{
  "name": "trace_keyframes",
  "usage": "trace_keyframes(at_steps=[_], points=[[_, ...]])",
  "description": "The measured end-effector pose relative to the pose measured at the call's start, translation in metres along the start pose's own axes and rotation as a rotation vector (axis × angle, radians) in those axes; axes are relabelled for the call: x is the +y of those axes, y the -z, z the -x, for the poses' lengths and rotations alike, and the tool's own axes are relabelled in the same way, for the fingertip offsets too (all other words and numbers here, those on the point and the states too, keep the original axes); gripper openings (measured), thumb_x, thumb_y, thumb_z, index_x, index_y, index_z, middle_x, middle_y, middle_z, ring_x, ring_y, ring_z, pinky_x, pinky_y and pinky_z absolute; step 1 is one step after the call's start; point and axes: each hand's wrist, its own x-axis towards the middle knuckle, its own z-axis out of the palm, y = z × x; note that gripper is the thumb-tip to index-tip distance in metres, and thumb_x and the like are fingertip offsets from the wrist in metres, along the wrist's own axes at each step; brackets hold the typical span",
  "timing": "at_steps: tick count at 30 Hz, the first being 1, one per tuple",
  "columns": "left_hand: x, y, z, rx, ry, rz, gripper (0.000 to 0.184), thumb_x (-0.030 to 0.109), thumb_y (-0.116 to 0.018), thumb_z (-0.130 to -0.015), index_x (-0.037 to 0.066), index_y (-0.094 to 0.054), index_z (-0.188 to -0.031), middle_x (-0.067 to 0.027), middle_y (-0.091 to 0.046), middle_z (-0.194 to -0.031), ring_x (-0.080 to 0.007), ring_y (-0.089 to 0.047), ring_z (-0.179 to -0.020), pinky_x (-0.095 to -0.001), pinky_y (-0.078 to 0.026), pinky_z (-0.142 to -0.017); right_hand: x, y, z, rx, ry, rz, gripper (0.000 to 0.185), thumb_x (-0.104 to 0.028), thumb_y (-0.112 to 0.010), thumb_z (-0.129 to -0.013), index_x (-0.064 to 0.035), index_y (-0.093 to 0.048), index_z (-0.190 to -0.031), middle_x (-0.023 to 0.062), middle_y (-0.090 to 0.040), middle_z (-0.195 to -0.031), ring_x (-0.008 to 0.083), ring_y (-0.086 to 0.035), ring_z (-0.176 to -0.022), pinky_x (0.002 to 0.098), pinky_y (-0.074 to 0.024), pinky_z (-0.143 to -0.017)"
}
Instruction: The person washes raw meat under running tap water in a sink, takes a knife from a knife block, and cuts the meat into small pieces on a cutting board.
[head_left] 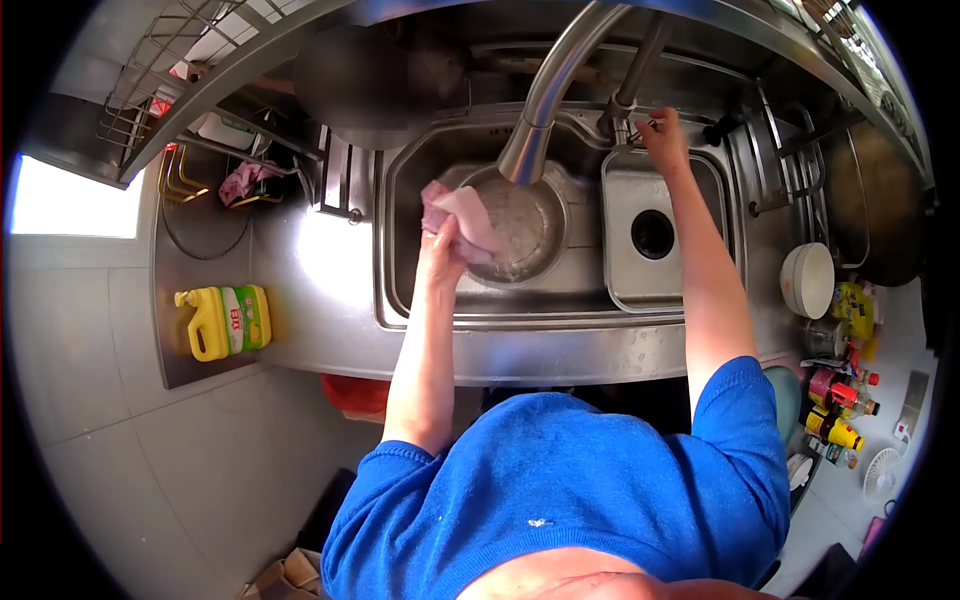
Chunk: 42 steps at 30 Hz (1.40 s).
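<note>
My left hand [440, 250] is closed round a pink and white cloth [470, 217], held over the left side of a round metal basin [556, 225]. The basin stands in the large left bowl of the steel sink [400, 270], with bubbly water in it. Above the basin hangs the faucet spout [527, 150]. At the faucet's base, my right hand [662, 138] has its fingers bent around the small faucet handle [632, 130]. Part of the handle is hidden behind the fingers.
A yellow detergent jug [230, 322] stands on the counter at left. A rectangular sink basin [620, 270] with a dark drain is at right. White bowls [808, 280] and several bottles line the right side. A metal rack [180, 130] frames the upper left.
</note>
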Motion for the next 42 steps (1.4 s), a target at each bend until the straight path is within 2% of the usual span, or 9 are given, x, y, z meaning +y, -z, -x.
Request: trace_keyframes(at_steps=[5,8,11,13,17,20,22,31,42], points=[[0.026,0.021,0.025,0.027,-0.134,-0.039,0.065,0.02,-0.069,-0.083,0.018,-0.031,-0.136,-0.0018,-0.046,-0.126,-0.0196,-0.045,-0.118,-0.0389,-0.037,-0.102,-0.008,-0.025,0.086,0.025,-0.066,-0.363,0.034,-0.032,-0.058,-0.089,-0.0019,-0.05,-0.102,0.0177,-0.062,-0.081,0.0312,-0.061,-0.075,0.0398,-0.0476,-0.068],[0.036,0.032,0.042,0.135,-0.103,-0.004,0.057,0.023,-0.067,-0.085,0.012,-0.038,-0.133,-0.0047,-0.049,-0.124,-0.0215,-0.046,-0.117,-0.0414,-0.038,-0.102,0.01,-0.092,0.173,-0.356,0.016,0.097,0.04,-0.024,-0.062,-0.08,0.0018,-0.054,-0.11,0.0251,-0.062,-0.101,0.0382,-0.06,-0.098,0.0395,-0.0476,-0.086],[0.04,0.045,0.05,0.137,-0.151,0.006,0.053,0.023,-0.066,-0.086,0.009,-0.041,-0.131,-0.006,-0.05,-0.124,-0.023,-0.048,-0.116,-0.0431,-0.038,-0.102,0.055,-0.136,0.193,-0.255,0.017,0.366,0.043,-0.021,-0.066,-0.077,0.0029,-0.055,-0.111,0.0251,-0.063,-0.093,0.0363,-0.063,-0.088,0.0389,-0.0535,-0.076],[0.045,0.043,0.055,0.163,-0.154,0.012,0.053,0.022,-0.065,-0.086,0.009,-0.04,-0.131,-0.0066,-0.05,-0.123,-0.0235,-0.048,-0.115,-0.0435,-0.038,-0.102,0.062,-0.146,0.187,-0.597,-0.754,-0.287,0.043,-0.02,-0.067,-0.079,0.003,-0.052,-0.113,0.0192,-0.062,-0.091,0.028,-0.064,-0.076,0.0376,-0.055,-0.064],[0.052,0.041,0.061,0.173,-0.167,0.018,0.05,0.022,-0.063,-0.088,0.008,-0.041,-0.13,-0.0078,-0.051,-0.122,-0.0244,-0.049,-0.115,-0.0444,-0.039,-0.102,0.056,-0.145,0.184,-0.584,-0.757,-0.318,0.034,-0.016,-0.066,-0.079,0.0013,-0.056,-0.106,0.0153,-0.064,-0.084,0.0247,-0.064,-0.068,0.0342,-0.0537,-0.053],[0.055,0.046,0.064,0.159,-0.164,0.006,0.048,0.022,-0.061,-0.089,0.008,-0.041,-0.13,-0.0081,-0.051,-0.122,-0.0243,-0.049,-0.116,-0.0442,-0.039,-0.102,0.017,-0.128,0.183,-0.486,-0.588,-0.35,0.026,-0.015,-0.064,-0.079,0.0012,-0.058,-0.098,0.0151,-0.064,-0.076,0.0239,-0.064,-0.063,0.0341,-0.0519,-0.051],[0.056,0.05,0.061,0.158,-0.154,0.005,0.048,0.022,-0.061,-0.089,0.008,-0.041,-0.131,-0.0082,-0.051,-0.122,-0.0243,-0.049,-0.116,-0.044,-0.038,-0.102,0.0,-0.12,0.178,-0.397,-0.133,-0.03,0.032,-0.016,-0.059,-0.074,-0.0006,-0.057,-0.102,0.0197,-0.064,-0.078,0.0367,-0.064,-0.079,0.0431,-0.0515,-0.068],[0.062,0.042,0.058,0.081,-0.144,0.103,0.054,0.017,-0.066,-0.085,0.011,-0.04,-0.132,-0.0064,-0.051,-0.122,-0.0226,-0.048,-0.115,-0.0421,-0.038,-0.102,-0.1,-0.095,0.188,-0.483,0.602,0.34,0.016,-0.012,-0.054,-0.076,-0.0097,-0.058,-0.092,0.0133,-0.063,-0.083,0.035,-0.061,-0.081,0.0472,-0.0472,-0.068],[0.073,0.063,0.067,-0.004,-0.055,0.03,0.062,0.032,-0.066,-0.085,0.008,-0.037,-0.134,-0.0097,-0.048,-0.126,-0.0241,-0.046,-0.119,-0.0431,-0.037,-0.103,-0.13,0.038,0.218,-0.281,0.898,0.398,0.013,-0.009,-0.061,-0.072,-0.0094,-0.051,-0.08,0.0081,-0.056,-0.073,0.0277,-0.061,-0.069,0.0394,-0.0488,-0.056]])
